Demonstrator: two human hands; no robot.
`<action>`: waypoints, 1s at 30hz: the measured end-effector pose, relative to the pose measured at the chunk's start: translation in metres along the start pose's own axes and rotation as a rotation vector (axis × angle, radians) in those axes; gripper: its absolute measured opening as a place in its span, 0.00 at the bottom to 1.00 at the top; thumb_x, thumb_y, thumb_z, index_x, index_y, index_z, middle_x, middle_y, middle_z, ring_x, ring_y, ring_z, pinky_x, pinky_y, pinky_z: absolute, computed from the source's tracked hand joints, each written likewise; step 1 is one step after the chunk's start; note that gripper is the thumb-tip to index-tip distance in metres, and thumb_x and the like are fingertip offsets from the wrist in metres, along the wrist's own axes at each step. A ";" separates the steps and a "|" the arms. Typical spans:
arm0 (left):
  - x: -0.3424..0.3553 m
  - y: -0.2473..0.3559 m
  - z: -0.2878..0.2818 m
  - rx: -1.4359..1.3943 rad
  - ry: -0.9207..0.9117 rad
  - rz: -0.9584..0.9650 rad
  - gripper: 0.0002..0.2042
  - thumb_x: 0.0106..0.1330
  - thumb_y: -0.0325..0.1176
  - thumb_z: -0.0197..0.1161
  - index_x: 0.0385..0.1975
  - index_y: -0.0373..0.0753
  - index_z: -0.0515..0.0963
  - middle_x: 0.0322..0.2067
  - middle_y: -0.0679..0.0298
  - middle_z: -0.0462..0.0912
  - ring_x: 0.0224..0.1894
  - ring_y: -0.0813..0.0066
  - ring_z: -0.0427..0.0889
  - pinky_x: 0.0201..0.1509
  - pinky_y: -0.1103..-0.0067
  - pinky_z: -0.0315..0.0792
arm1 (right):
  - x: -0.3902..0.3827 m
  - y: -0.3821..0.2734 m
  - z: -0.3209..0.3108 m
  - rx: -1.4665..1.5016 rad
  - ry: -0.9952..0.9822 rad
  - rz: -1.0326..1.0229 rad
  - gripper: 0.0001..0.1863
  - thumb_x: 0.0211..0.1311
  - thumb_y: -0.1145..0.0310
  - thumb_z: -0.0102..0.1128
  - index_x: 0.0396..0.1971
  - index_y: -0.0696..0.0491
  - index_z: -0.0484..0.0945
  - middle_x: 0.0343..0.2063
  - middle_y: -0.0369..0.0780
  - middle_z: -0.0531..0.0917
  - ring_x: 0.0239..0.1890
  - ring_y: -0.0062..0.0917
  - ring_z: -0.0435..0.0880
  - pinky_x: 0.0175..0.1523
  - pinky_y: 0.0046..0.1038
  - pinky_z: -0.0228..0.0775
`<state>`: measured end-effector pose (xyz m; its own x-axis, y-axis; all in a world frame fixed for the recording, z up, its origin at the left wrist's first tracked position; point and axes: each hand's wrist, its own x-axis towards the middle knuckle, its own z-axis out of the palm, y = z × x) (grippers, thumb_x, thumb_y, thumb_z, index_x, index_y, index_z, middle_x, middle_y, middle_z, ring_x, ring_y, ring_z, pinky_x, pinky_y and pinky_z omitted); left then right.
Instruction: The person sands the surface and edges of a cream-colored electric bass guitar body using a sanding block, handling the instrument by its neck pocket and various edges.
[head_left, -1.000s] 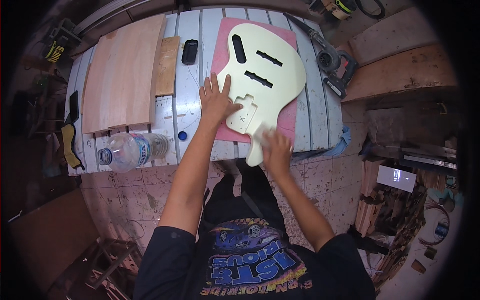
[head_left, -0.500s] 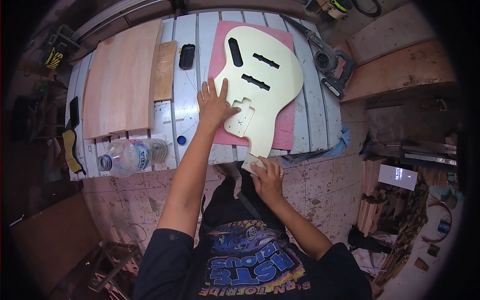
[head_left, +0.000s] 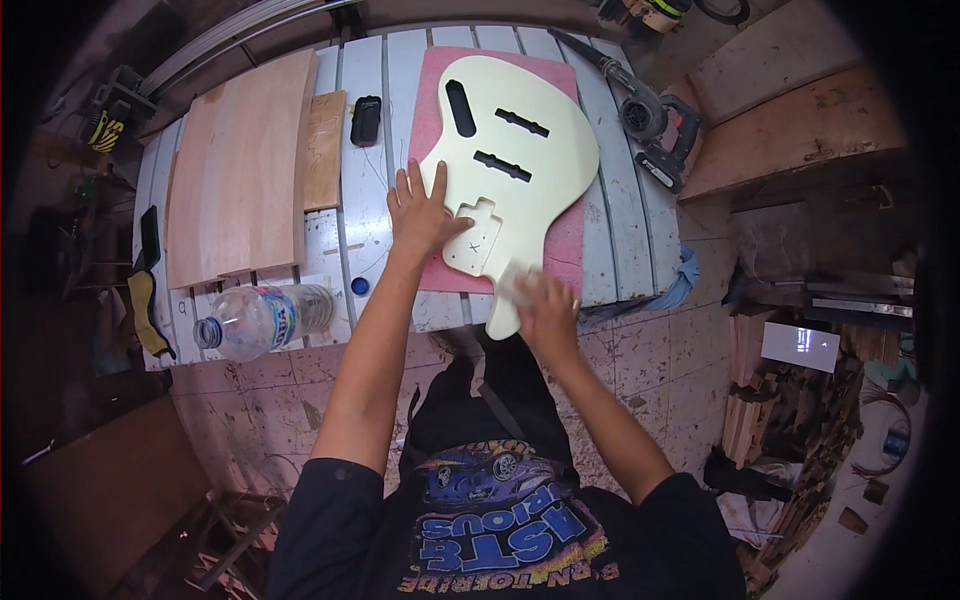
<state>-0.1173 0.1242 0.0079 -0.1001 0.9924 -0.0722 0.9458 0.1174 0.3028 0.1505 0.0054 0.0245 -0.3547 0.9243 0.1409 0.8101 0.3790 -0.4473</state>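
Note:
A cream electric guitar body (head_left: 555, 190) lies flat on a pink mat (head_left: 562, 262), its narrow horn jutting over the table's near edge. Several cavities are cut into it, and the neck pocket bears a small pencilled cross. My left hand (head_left: 418, 215) rests with fingers spread on the body's left side, thumb over the neck pocket's edge. In my right hand (head_left: 548, 312), blurred by motion, is a small pale flat piece of what looks like folded sandpaper (head_left: 514, 281), pressed against the horn's right side. My fingers partly cover it.
The slatted white table (head_left: 620, 215) also bears a wide wooden board (head_left: 240, 170), a smaller wood piece (head_left: 325, 150), a black case (head_left: 366, 121), a blue cap (head_left: 360, 286) and a clear plastic bottle (head_left: 262, 318). A cordless blower (head_left: 645, 120) lies at the right.
My right hand has moved up and slightly right with the sandpaper, from the horn's tip to its side. My left hand stays on the body. The whole view has shifted slightly.

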 end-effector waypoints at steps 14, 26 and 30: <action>0.002 0.007 -0.003 -0.003 -0.035 0.001 0.59 0.52 0.64 0.76 0.81 0.51 0.49 0.79 0.35 0.42 0.80 0.32 0.45 0.78 0.47 0.44 | 0.039 0.029 -0.001 0.035 0.055 0.087 0.25 0.56 0.68 0.71 0.57 0.41 0.83 0.59 0.44 0.78 0.61 0.42 0.74 0.64 0.50 0.60; 0.001 0.005 -0.002 0.004 -0.028 -0.001 0.59 0.52 0.63 0.76 0.82 0.51 0.49 0.79 0.35 0.43 0.79 0.32 0.46 0.78 0.47 0.45 | 0.043 0.029 -0.012 0.094 0.044 0.143 0.27 0.55 0.70 0.72 0.57 0.41 0.82 0.59 0.42 0.78 0.60 0.42 0.75 0.63 0.48 0.62; 0.003 0.004 -0.004 0.018 -0.057 -0.018 0.59 0.51 0.63 0.76 0.82 0.51 0.49 0.79 0.35 0.43 0.80 0.33 0.45 0.78 0.48 0.45 | -0.025 0.000 0.003 -0.145 0.000 0.024 0.27 0.54 0.70 0.73 0.57 0.40 0.82 0.58 0.42 0.78 0.60 0.42 0.75 0.63 0.49 0.61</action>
<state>-0.1152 0.1275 0.0124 -0.1002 0.9862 -0.1319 0.9493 0.1344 0.2843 0.1576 -0.0177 0.0189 -0.3346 0.9331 0.1316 0.8772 0.3594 -0.3184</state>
